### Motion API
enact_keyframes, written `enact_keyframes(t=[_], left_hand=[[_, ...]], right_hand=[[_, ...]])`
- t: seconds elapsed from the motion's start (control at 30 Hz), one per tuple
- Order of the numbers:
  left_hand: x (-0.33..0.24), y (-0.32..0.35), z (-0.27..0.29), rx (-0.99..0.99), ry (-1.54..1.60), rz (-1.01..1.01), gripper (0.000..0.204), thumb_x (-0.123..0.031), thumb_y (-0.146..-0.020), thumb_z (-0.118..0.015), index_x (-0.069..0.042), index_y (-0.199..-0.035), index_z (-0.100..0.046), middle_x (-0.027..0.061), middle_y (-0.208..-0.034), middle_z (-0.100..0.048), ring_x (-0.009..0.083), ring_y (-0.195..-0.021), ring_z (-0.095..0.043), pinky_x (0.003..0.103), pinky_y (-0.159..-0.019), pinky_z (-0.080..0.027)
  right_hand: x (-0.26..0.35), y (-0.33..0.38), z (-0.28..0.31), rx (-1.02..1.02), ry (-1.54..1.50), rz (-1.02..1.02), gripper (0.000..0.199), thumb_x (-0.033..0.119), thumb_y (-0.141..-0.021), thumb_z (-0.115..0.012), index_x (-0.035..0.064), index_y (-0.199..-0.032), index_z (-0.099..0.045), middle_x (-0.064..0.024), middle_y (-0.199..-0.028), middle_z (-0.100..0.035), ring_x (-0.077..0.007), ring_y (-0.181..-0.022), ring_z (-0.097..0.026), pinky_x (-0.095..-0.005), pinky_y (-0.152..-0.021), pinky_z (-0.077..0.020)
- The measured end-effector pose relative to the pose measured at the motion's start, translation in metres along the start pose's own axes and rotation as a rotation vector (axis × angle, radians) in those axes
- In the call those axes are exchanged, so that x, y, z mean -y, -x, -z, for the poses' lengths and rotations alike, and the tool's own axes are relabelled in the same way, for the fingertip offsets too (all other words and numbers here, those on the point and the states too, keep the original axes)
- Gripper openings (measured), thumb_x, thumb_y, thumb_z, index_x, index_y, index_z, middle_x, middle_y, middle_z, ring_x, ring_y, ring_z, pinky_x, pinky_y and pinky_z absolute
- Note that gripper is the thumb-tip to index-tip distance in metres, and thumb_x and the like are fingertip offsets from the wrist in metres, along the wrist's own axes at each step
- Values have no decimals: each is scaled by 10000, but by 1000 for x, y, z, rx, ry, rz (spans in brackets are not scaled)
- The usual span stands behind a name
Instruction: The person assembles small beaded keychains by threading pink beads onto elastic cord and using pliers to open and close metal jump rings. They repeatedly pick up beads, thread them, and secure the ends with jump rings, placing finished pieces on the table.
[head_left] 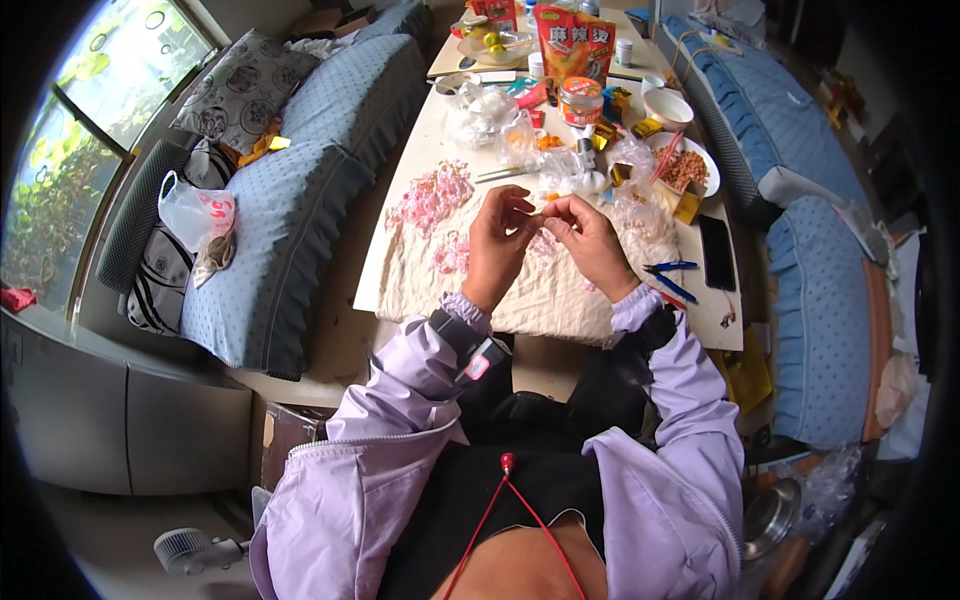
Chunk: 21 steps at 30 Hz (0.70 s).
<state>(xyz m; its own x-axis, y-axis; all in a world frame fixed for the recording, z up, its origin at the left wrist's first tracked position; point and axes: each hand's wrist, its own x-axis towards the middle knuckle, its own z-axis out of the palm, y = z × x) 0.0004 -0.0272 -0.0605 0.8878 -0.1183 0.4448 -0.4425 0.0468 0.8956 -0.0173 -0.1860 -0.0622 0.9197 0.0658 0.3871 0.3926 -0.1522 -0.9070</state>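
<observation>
"Meeting nearly tip to tip over the crinkled cream cloth [560,300], the bare left hand [497,245] and the bare right hand [597,242] both have thumb and fingers bent as if to pinch. Can you see what they grip?"

"No. Anything between the tips is too small to make out, so I can't tell whether either one grasps something. The pink stuff shows better: a large loose heap of pale-pink, beadlike pieces [435,197] lies beyond and left of the left hand, and a smaller pale-pink cluster [452,253] sits just left of it."

"How would you do such close work well?"

"I'd let one hand hold steady while the other makes the small moves, with light pressure so nothing springs away. Resting the wrists would probably calm any shake, and working low over the cloth should stop a dropped bit from rolling."

"And the small blue-handled pliers [678,266]?"

"They lie with handles spread beside the right wrist, near the black rectangular phone [716,253]. I'd leave them there while fingertips suffice"
</observation>
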Motion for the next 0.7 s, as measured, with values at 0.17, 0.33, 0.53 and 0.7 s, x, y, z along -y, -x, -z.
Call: enact_keyframes(t=[0.17, 0.33, 0.53, 0.7], left_hand=[[2, 2, 3, 27, 93, 11, 276, 52, -879, -669, 3, -1117, -538, 60, -1000, -628, 105, -912, -622, 239, -807, -515], [-2, 5, 8, 58, 217, 48, 255, 64, -922, -610, 9, -1160, -536, 66, -1047, -620, 133, -1006, -609, 265, -901, -500], [-11, 5, 17, 102, 131, 134, 208, -39, -944, -610, 7, -1147, -613, 61, -1027, -666, 121, -945, -618, 253, -820, -504], [-17, 8, 20, 162, 218, 228, 203, -73, -942, -633, 13, -1125, -628, 53, -1020, -667, 111, -882, -617, 248, -754, -511]], right_hand=[[7, -5, 1, 45, 20, 21, 127, 116, -956, -629, 1, -1003, -603, -33, -845, -639, -90, -762, -583, -256, -698, -497], [18, -8, 3, 13, 140, 121, 126, 113, -956, -619, -1, -1001, -589, -49, -840, -622, -118, -751, -575, -275, -692, -494], [32, -10, 7, 5, 158, 95, 133, 120, -938, -636, 0, -988, -609, -57, -851, -628, -131, -758, -581, -280, -707, -491], [39, -11, 6, 6, 154, 90, 131, 126, -929, -646, 4, -969, -622, -44, -859, -636, -131, -762, -590, -283, -710, -493]])
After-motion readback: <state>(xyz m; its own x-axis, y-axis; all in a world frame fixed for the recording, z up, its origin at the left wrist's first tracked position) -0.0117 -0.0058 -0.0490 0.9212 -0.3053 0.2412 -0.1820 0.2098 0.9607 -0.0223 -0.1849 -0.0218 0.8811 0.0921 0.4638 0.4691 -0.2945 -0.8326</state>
